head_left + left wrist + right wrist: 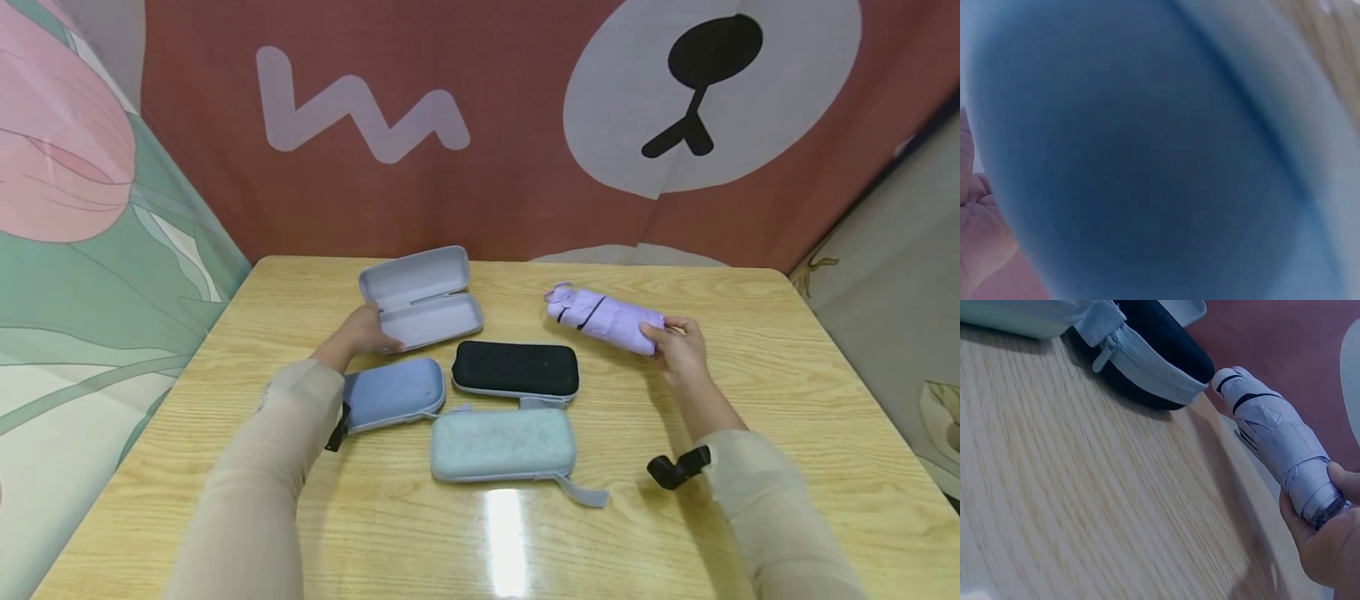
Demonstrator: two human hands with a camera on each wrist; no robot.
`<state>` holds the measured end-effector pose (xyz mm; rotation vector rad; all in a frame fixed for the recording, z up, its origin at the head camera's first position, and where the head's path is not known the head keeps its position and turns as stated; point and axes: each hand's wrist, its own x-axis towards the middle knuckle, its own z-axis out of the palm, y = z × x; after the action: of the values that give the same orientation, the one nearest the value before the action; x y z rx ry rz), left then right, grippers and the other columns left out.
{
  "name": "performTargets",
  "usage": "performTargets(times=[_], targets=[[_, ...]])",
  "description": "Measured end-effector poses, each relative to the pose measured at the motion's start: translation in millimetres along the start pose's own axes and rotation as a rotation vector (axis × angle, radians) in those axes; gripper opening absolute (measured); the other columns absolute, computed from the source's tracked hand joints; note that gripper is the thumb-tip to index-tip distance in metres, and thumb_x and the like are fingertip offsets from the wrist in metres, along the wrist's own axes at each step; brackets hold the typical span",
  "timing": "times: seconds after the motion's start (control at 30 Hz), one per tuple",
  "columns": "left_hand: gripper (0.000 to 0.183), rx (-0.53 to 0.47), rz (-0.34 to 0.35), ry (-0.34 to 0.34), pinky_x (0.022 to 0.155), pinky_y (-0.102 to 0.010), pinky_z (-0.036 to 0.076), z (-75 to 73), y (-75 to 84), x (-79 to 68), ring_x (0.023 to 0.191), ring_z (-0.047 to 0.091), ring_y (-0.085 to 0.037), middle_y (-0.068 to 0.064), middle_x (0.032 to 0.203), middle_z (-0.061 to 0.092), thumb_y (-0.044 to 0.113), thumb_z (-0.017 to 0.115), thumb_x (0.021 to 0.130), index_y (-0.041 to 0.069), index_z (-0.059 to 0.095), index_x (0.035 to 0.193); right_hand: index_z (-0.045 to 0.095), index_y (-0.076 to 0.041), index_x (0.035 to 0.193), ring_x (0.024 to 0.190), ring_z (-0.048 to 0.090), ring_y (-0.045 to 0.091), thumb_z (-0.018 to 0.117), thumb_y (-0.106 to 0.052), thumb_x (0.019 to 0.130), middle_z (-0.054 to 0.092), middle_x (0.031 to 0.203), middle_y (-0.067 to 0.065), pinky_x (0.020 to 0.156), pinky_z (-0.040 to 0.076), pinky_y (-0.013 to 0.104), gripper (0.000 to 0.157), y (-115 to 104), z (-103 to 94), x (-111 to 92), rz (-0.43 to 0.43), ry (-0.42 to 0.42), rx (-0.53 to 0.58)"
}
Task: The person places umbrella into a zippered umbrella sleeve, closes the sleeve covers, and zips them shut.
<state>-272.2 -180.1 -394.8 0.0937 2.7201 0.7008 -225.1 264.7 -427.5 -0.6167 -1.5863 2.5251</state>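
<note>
A folded lilac umbrella [611,321] with dark bands is held at its right end by my right hand [681,350]. It is tilted above the table, with its looped end pointing left. In the right wrist view, the thumb and fingers wrap around the umbrella [1279,434]. At the back left, a grey glasses case [427,321] lies with its lid raised. My left hand [363,332] grips the case's left end, thumb at the front edge. A blue zip case [397,390] sits just below that hand and fills most of the left wrist view.
A black zip case [516,368] lies mid-table, and a pale green zip case [502,446] with a strap lies in front of it. The wooden table [405,533] meets a printed brown cloth [420,200] at its back edge.
</note>
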Motion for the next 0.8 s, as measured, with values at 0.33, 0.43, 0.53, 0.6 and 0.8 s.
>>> performTargets(times=[0.33, 0.43, 0.53, 0.6, 0.8], targets=[[0.100, 0.000, 0.000, -0.018, 0.098, -0.040, 0.023, 7.1, 11.9, 12.0, 0.120, 0.025, -0.038, -0.032, 0.130, 0.024, 0.028, 0.073, 0.068, -0.016, 0.008, 0.131, 0.033, -0.007, 0.091, 0.064, 0.053, 0.010, 0.064, 0.009, 0.070, 0.049, 0.083, 0.006, 0.054, 0.046, 0.021, 0.041, -3, 29.9, -16, -0.009, -0.090, 0.042], [0.101, -0.003, -0.002, -0.026, 0.098, -0.040, 0.023, 9.7, 17.2, 14.0, 0.120, 0.025, -0.037, -0.030, 0.131, 0.024, 0.029, 0.073, 0.068, -0.014, 0.008, 0.132, 0.033, -0.007, 0.090, 0.063, 0.053, 0.011, 0.065, 0.010, 0.069, 0.050, 0.082, 0.006, 0.054, 0.046, 0.021, 0.042, -2, 34.3, -17, -0.014, -0.096, 0.054], [0.100, -0.003, 0.003, -0.026, 0.098, -0.040, 0.024, 11.9, 21.8, 15.6, 0.120, 0.026, -0.036, -0.029, 0.131, 0.025, 0.029, 0.073, 0.067, -0.013, 0.010, 0.132, 0.033, -0.009, 0.089, 0.063, 0.052, 0.009, 0.067, 0.009, 0.067, 0.050, 0.082, 0.004, 0.054, 0.045, 0.020, 0.044, -2, 39.8, -19, -0.014, -0.090, 0.032], [0.099, 0.006, 0.014, -0.029, 0.098, -0.040, 0.024, 13.2, 24.6, 16.5, 0.120, 0.026, -0.036, -0.029, 0.131, 0.025, 0.029, 0.073, 0.068, -0.013, 0.009, 0.132, 0.034, -0.009, 0.089, 0.063, 0.052, 0.010, 0.068, 0.009, 0.067, 0.050, 0.082, 0.004, 0.054, 0.045, 0.021, 0.044, -1, 42.0, -19, -0.012, -0.099, 0.029], [0.101, 0.018, 0.054, -0.034, 0.099, -0.039, 0.022, 17.2, 33.3, 18.4, 0.122, 0.022, -0.036, -0.029, 0.133, 0.021, 0.029, 0.072, 0.068, -0.013, 0.006, 0.133, 0.034, -0.008, 0.090, 0.064, 0.052, 0.011, 0.061, 0.013, 0.071, 0.048, 0.084, 0.005, 0.054, 0.046, 0.022, 0.039, -1, 48.8, -20, 0.014, -0.127, 0.041]])
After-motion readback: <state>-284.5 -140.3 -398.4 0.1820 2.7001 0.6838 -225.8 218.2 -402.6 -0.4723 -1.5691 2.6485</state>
